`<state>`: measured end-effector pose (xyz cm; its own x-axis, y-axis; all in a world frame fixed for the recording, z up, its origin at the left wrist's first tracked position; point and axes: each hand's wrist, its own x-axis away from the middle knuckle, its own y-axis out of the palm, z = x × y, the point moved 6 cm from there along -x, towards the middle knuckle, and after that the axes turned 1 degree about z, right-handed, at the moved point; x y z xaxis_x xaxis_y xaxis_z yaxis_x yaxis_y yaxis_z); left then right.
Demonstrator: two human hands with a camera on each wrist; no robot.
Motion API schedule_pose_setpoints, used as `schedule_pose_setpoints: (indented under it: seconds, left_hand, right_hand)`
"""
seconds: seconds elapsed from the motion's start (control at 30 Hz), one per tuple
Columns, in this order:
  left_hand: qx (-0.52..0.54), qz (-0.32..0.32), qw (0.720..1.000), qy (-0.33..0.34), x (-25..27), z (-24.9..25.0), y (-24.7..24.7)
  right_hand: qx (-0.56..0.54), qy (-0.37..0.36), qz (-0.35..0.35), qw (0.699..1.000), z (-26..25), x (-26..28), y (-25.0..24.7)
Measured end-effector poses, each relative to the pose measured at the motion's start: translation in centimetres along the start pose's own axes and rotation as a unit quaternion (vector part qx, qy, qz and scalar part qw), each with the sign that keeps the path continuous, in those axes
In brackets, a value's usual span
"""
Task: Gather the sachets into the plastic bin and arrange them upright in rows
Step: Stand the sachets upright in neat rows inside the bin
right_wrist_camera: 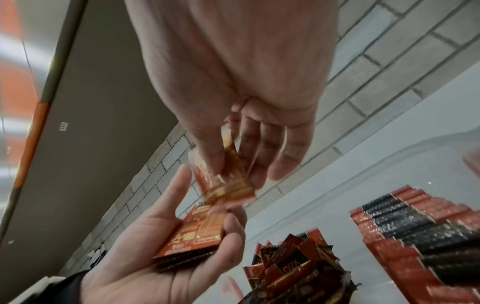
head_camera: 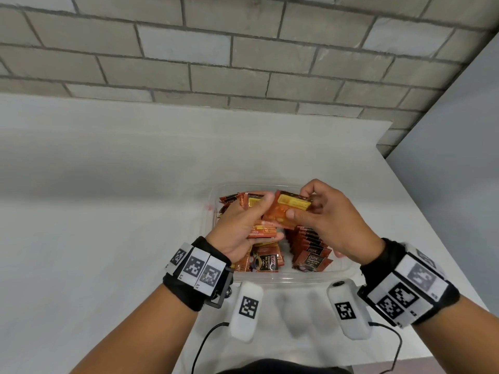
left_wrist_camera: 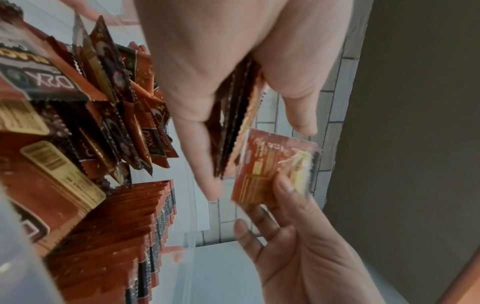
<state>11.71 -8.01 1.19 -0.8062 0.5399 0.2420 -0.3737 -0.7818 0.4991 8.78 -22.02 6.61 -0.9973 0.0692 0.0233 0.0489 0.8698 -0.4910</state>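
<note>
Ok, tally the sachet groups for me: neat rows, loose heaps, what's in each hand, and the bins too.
Neat upright row in the bin: 1
Loose heap in the bin: 1
Small stack held in the left hand: 1
Single sachet pinched by the right hand: 1
Plastic bin: 1
Total: 5
The sachets themselves overlap too much to count.
</note>
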Motion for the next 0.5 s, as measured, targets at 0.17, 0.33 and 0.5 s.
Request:
schedule_pose_setpoints:
  seconds: [0.17, 0.33, 0.5]
  left_hand:
    - [0.058, 0.014, 0.998, -0.024, 0.0, -0.1, -0.6]
    - [0.047, 0.01, 0.999, 0.025, -0.2, 0.1, -0.6]
    - [0.02, 0.011, 0.999, 0.025, -0.4, 0.1, -0.7]
  right_hand:
    - [0.094, -0.128, 0.02, 0.987, -1.0, 0.5, 0.4]
    - [0.166, -0.112, -0.078, 0.977, -1.1, 1.0, 1.2]
    - [0.082, -0.084, -0.019, 0.993, -0.9, 0.8, 0.3]
